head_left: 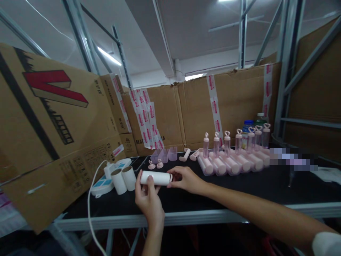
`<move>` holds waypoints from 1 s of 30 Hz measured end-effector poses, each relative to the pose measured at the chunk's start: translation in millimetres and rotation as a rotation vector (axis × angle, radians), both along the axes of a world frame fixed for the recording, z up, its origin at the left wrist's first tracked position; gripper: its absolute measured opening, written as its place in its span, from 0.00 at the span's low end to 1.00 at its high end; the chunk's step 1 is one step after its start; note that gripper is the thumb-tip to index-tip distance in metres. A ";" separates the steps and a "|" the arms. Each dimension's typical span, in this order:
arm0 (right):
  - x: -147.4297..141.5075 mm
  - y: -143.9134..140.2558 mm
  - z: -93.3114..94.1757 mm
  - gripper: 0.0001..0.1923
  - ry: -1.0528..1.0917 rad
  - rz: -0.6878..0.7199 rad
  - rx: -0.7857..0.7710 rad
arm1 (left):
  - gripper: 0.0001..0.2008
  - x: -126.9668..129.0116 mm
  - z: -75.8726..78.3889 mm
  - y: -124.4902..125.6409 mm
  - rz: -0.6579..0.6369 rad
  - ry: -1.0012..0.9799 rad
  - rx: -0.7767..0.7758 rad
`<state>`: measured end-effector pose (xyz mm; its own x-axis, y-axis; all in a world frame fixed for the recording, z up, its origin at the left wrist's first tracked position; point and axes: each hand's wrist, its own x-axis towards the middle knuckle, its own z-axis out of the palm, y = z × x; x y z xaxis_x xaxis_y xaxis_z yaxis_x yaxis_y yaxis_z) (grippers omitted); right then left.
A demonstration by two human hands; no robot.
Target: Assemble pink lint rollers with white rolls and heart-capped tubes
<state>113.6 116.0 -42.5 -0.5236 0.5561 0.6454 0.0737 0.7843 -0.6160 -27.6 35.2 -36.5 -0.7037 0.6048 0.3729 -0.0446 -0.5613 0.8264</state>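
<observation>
White roll (156, 177) between both hands (170, 188) — clear pink cases (163, 155) behind

two rolls (124, 180) on the table (239, 185), left of the held roller (156, 177).

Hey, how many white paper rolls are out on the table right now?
3. One roll is held between the left hand and right hand; two rolls stand beside the power strip. Others may be hidden.
</observation>
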 end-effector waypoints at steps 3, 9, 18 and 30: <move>-3.3 0.5 -6.7 0.28 0.045 -0.022 -0.010 | 0.31 -0.2 0.9 0.0 -0.023 0.004 -0.008; -0.8 1.8 -9.5 0.30 0.025 -0.018 0.056 | 0.33 -1.0 2.2 0.1 -0.076 0.050 -0.028; 9.4 2.5 -0.6 0.43 0.006 0.005 0.074 | 0.29 -9.4 1.6 5.6 -0.195 0.054 -0.014; 15.2 -10.1 16.4 0.51 -0.148 0.207 -0.005 | 0.26 -15.0 -4.2 10.9 -0.352 0.072 -0.069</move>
<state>128.8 105.9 -26.1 -0.7153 0.4307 0.5503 0.0022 0.7888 -0.6146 -42.6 46.1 -40.7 -0.4211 0.8307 0.3641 -0.1652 -0.4649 0.8698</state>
